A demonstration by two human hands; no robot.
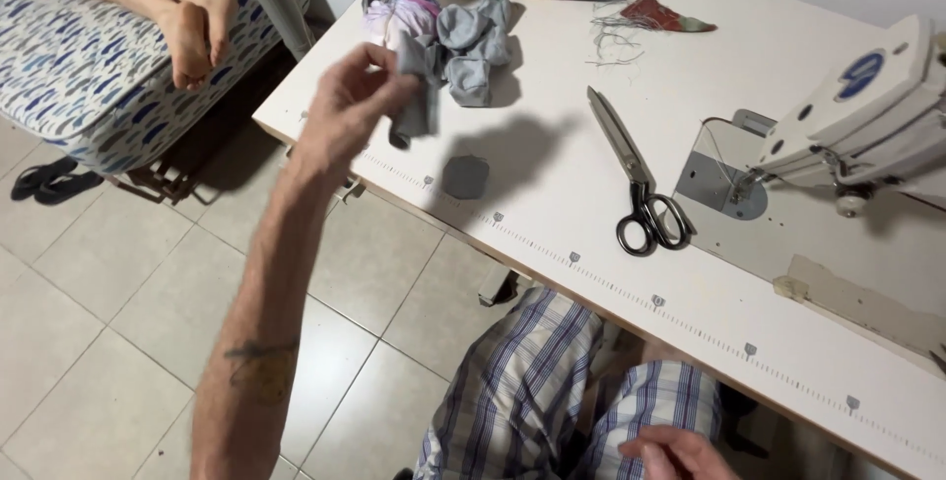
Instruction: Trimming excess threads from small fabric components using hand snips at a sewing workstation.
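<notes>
**Left hand lifting grey fabric strip from pile**

Left hand pinches a grey fabric strip, hanging just beside the fabric pile on the surface. Right hand rests on lap, pose unclear. Scissors near; next likely needs clean separation.

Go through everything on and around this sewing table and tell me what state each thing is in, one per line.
left hand: raised, pinching a grey fabric strip
right hand: low by the lap, grip hidden
scissors: shut, lying flat
small grey fabric piece: flat, lying apart from the pile
fabric pile: bunched up
sewing machine: nothing under the needle
thread scraps: loose, tangled
</notes>
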